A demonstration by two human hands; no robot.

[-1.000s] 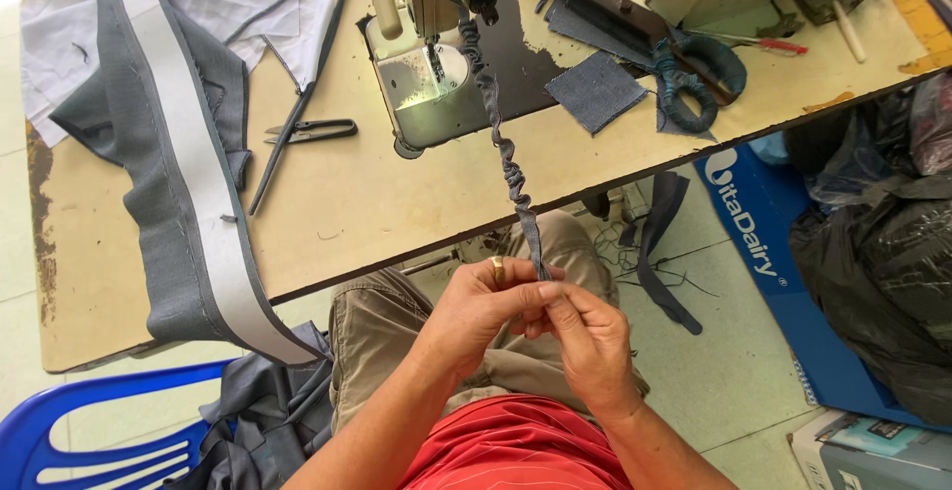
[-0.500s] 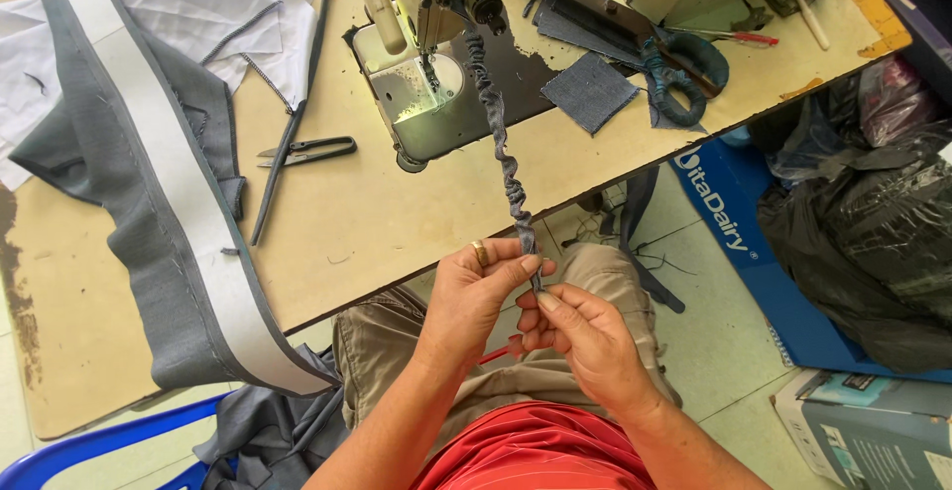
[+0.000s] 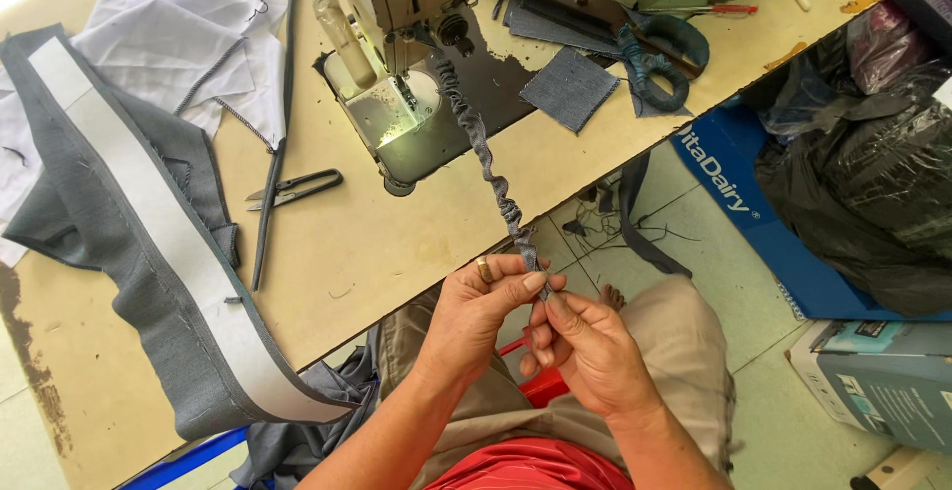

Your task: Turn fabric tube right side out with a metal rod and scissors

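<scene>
Seated close to the sewing tabletop [image 3: 397, 242], a person works the end of a narrow, gathered grey fabric strip [image 3: 493, 178]. On the tabletop's left edge lies a wide grey band with a white stripe [image 3: 149, 242], and further in a pair of black thread snips [image 3: 294, 188].

The left hand [image 3: 483, 306], a gold ring on one finger, has its grip clamped on the strip's lower end, thumb pressed against the fingertips just below the tabletop's edge. From that pinch the strip runs taut up and across the tabletop to the needle area of the sewing machine [image 3: 397, 14], bunched into ruffles along its lower half.

The right hand [image 3: 585, 351] meets the left, its grip closed too, thumb and fingertips pinching the same end of the strip right beside the left thumb. Both forearms rise from the bottom of the view over khaki-clad knees, wrists bent inward so the hands touch.

Beyond the strip sit a square grey fabric patch [image 3: 570, 88] and large blue-wrapped scissors [image 3: 654, 54].

Compared with half a second ago, the hands hold the same pinch, slightly nearer the body.
</scene>
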